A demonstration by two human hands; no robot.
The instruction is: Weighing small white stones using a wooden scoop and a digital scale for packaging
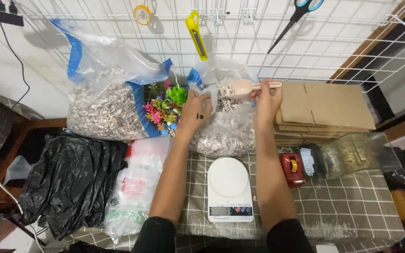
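My left hand (197, 110) pinches the rim of a clear plastic bag of pale gravel (223, 131) and holds it apart. My right hand (266, 98) grips the handle of a beige plastic scoop (243, 88), whose bowl is level above the bag's mouth and filled with gravel. A white digital kitchen scale (229, 188) sits on the checked tablecloth between my forearms, its round platform bare.
A larger gravel bag (106, 105) with a blue rim stands at left, colourful plastic plants (165, 107) beside it. A black bag (69, 180) and white printed bag (137, 187) lie front left. Flat cardboard (324, 107), a red tape measure (291, 169) and a clear tank (357, 154) are at right.
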